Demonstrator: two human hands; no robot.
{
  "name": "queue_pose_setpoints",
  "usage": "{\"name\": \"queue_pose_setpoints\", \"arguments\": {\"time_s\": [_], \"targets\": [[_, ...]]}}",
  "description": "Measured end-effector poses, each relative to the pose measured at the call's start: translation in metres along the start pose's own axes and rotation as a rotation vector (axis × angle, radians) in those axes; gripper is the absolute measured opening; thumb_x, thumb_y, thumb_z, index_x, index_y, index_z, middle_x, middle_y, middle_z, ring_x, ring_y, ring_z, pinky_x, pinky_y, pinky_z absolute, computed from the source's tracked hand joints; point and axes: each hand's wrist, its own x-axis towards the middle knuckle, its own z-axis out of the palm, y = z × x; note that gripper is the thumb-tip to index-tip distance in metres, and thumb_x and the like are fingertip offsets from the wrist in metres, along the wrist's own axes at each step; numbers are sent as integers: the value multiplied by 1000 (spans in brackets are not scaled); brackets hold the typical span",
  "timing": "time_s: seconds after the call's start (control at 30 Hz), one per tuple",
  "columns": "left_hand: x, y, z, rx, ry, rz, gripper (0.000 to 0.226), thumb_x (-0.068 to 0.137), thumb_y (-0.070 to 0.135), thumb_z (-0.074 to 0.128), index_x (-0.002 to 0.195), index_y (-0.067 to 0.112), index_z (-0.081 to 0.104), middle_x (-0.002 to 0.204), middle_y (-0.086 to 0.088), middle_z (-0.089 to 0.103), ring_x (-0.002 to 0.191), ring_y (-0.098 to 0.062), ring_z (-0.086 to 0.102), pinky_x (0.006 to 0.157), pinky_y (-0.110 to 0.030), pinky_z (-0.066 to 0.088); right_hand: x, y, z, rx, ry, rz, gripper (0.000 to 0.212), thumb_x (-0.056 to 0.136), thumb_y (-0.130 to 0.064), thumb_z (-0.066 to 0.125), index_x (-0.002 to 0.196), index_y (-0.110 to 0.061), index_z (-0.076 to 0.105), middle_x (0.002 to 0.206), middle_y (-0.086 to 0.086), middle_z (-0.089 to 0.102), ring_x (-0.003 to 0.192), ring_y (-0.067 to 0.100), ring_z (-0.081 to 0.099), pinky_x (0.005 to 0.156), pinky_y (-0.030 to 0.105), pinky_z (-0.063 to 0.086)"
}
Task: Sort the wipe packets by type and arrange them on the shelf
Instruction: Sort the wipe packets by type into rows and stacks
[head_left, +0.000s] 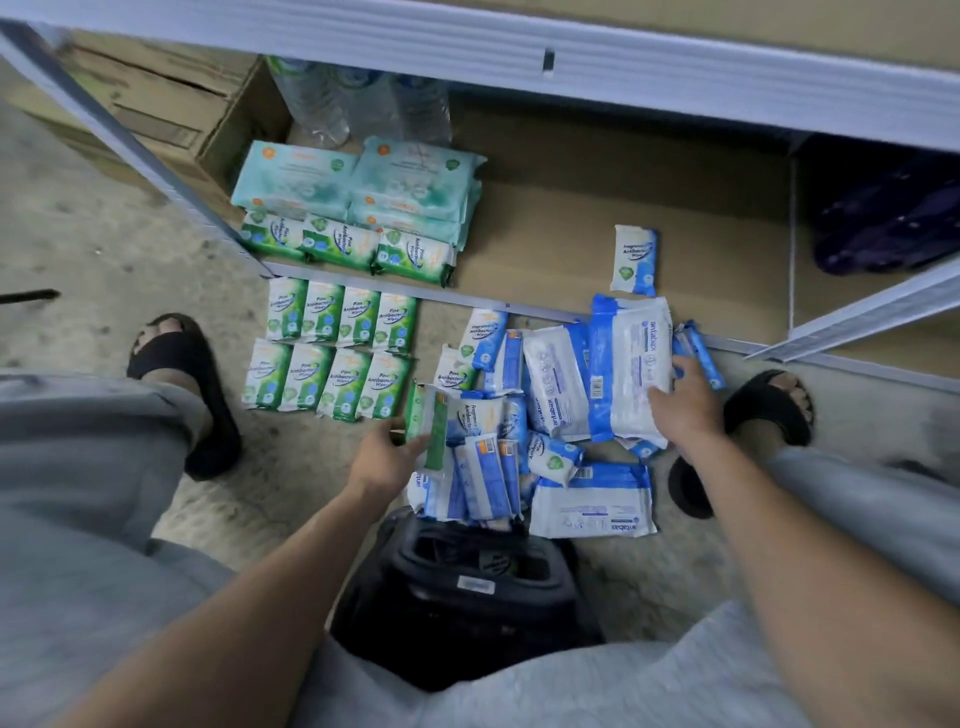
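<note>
The left hand (384, 457) is seen low in the middle, with its fingers curled round a green pine wipe packet (428, 426). This packet is held edge-on above the near side of the heap of blue packets (498, 457) on the floor. The right hand (685, 405) is well apart from it, at the far right of the heap. Its thumb is laid on the face of a large white and blue antabax packet (631, 364) and its fingers are bent over the right edge, so the packet is gripped; the fingertips are hidden behind it. A small blue packet (701, 353) is seen just beside these fingers, but whether it is touched cannot be told. On the bottom shelf (597, 218), large teal packets (358, 182) are stacked at the left, with three green pine packets (343, 244) in front of them, and one blue and white packet (634, 260) lies alone further right. Eight green pine packets (332, 348) are laid in two rows on the floor before the shelf. At the back, clear bottles (363, 104) are blurred and partly cut off by the upper shelf (467, 47). Dark purple things (893, 223) at the right are too dim to be named. A black object (467, 587) between the knees is partly hidden.
</note>
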Motion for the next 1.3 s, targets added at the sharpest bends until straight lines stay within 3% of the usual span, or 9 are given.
{"name": "queue_pose_setpoints", "arguments": {"time_s": [0.1, 0.27, 0.37, 0.57, 0.8, 0.9, 1.07, 1.17, 1.3], "targets": [[0, -2, -6, -1, 27, 9, 48, 95, 32, 68, 133, 8, 52, 91, 5, 60, 78, -15, 60, 72, -31, 50, -12, 7, 0, -122, 69, -4, 41, 91, -6, 58, 131, -10, 52, 130, 16, 62, 119, 36, 57, 90, 34, 44], [0, -10, -19, -32, 58, -6, 54, 94, 31, 70, 137, 7, 50, 105, -1, 60, 97, -26, 65, 90, -41, 55, -38, -13, 32, -346, 160, -180, 49, 87, -17, 68, 134, -16, 54, 132, 15, 52, 120, 41, 48, 97, 47, 44], [5, -16, -27, -57, 80, -13, 53, 92, 33, 72, 136, 11, 52, 114, -2, 63, 101, -26, 65, 94, -44, 55, -43, -41, 59, -370, 36, -346, 46, 91, -21, 67, 135, -19, 56, 134, 10, 54, 121, 35, 47, 100, 45, 42], [19, -33, -29, -73, 119, -36, 26, 92, 32, 70, 113, 19, 62, 102, 2, 72, 85, -14, 67, 81, -36, 56, -34, -94, 121, -525, -264, -609, 41, 94, -29, 64, 134, -19, 58, 132, 6, 59, 122, 33, 48, 98, 41, 42], [33, -41, -2, -62, 146, -52, 30, 92, 28, 67, 119, 15, 65, 110, 0, 73, 97, -19, 67, 88, -35, 54, -2, -139, 188, -882, -277, -857, 47, 90, -33, 67, 134, -21, 56, 133, 1, 59, 130, 26, 42, 104, 41, 24], [43, -37, 5, -54, 171, -29, 33, 93, 29, 66, 122, 15, 63, 112, 1, 72, 98, -19, 67, 86, -31, 52, 18, -149, 212, -1002, -338, -885, 47, 90, -39, 67, 132, -20, 55, 134, 1, 59, 133, 25, 38, 107, 43, 24], [51, -35, 10, -84, 140, -22, 37, 93, 32, 66, 126, 18, 58, 116, 1, 71, 100, -20, 67, 88, -37, 55, 33, -152, 230, -1065, -393, -826, 51, 92, -39, 65, 136, -17, 52, 137, 6, 57, 144, 25, 29, 114, 44, 14], [53, -39, 13, -114, 93, -2, 39, 91, 36, 68, 126, 24, 56, 119, 5, 71, 105, -15, 68, 90, -39, 56, 26, -153, 238, -1049, -376, -782, 50, 90, -44, 65, 130, -17, 54, 132, 5, 60, 133, 27, 38, 104, 42, 22], [55, -39, 17, -150, 46, -6, 34, 86, 53, 66, 112, 33, 56, 104, 11, 73, 98, -8, 68, 86, -38, 57, 25, -155, 237, -1013, -414, -691, 53, 87, -48, 69, 129, -19, 56, 131, 6, 57, 127, 31, 38, 96, 43, 29]]}}
